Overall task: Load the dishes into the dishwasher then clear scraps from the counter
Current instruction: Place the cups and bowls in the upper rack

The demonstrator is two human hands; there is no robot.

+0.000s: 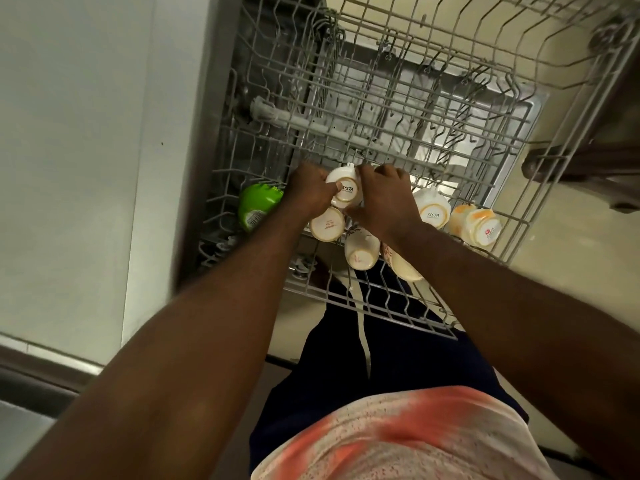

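Pale cabinet panel [69,133], cream floor [581,251]

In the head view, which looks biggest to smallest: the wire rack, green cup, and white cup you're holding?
1. wire rack
2. green cup and white cup, too alike to rank; both partly covered

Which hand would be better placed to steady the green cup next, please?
Left, probably. The left hand grips the SISTA cup right beside the green cup at the left side of the rack; the right hand, on the cup's other side, would have to cross over both.
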